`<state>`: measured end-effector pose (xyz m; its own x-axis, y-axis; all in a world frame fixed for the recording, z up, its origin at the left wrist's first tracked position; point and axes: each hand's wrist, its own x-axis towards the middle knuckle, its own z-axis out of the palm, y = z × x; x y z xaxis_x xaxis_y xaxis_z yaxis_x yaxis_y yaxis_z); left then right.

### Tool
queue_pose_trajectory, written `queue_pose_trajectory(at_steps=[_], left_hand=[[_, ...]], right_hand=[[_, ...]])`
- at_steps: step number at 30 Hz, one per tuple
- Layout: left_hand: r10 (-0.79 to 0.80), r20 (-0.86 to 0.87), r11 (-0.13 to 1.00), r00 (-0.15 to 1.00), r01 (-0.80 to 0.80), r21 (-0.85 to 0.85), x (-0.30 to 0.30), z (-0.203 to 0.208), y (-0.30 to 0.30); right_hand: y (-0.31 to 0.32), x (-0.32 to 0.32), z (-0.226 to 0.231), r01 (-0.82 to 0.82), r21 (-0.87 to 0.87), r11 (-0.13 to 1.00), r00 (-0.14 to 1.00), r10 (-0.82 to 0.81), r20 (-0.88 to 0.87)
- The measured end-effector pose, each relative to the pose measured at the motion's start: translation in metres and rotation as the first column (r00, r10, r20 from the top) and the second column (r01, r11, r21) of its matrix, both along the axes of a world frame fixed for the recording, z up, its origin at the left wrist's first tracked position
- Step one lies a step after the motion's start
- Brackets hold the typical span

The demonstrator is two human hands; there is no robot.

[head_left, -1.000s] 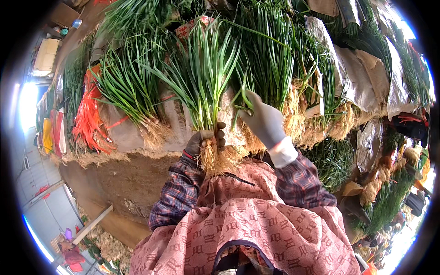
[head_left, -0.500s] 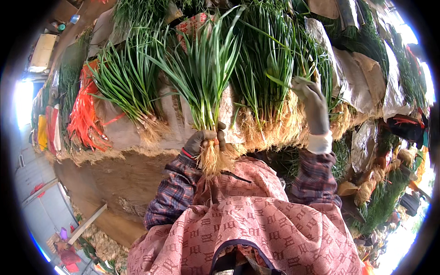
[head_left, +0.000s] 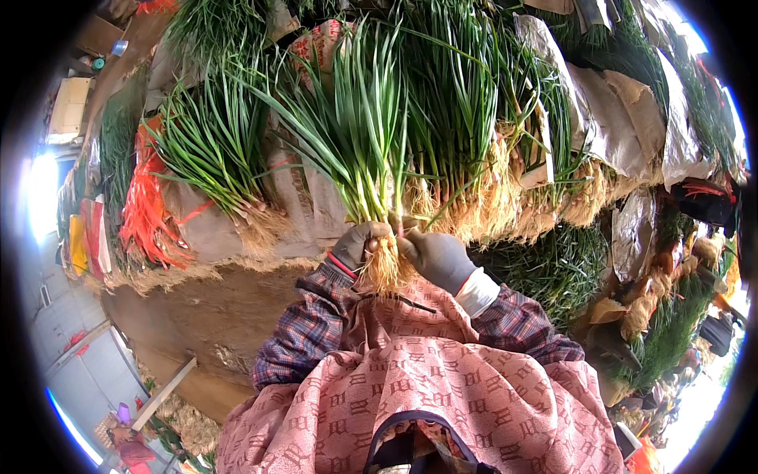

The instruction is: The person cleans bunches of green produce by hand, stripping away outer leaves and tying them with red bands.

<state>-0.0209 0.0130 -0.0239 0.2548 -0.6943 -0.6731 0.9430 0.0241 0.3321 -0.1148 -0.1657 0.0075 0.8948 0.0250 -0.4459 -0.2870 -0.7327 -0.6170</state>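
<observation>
A bunch of green garlic (head_left: 369, 170) stands upright in front of me, long flat leaves fanned away and pale fibrous roots (head_left: 384, 267) toward my body. My gloved left hand (head_left: 359, 245) is closed around its stem bases. From the other side my gloved right hand (head_left: 442, 259) meets the bunch, its thumb and fingers closed at the stem bases just above the roots. The fingertips of both hands are partly hidden among the stems.
Leftward on the sacking-covered bench (head_left: 193, 229) lies another bunch of green garlic (head_left: 225, 150), beside red plastic strips (head_left: 146, 201). A thick row of rooted stalks (head_left: 450, 134) lies to the right. Loose greens (head_left: 545, 272) are heaped below the bench on the right.
My right hand has come from the row of stalks on the right down to the base of the bunch. My left hand keeps its hold, shifted slightly right.
</observation>
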Motion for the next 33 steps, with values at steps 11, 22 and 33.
queue_pose_trajectory(at_steps=[11, 22, 33], left_hand=[[0.243, -0.265, 0.882, 0.933, -0.326, -0.34, -0.004, 0.016, 0.005], [0.09, -0.224, 0.891, 0.97, -0.179, -0.417, 0.003, -0.017, 0.038], [0.165, 0.132, 0.983, 0.977, -0.152, -0.103, -0.003, -0.024, 0.039]], right_hand=[[-0.026, 0.047, -0.026, 0.297, 0.818, 0.492, 0.95, -0.062, -0.307], [-0.06, 0.091, -0.029, 0.298, -0.433, 0.851, 0.951, -0.303, 0.059], [-0.031, 0.089, -0.008, 0.309, 0.306, 0.901, 0.948, -0.267, -0.171]])
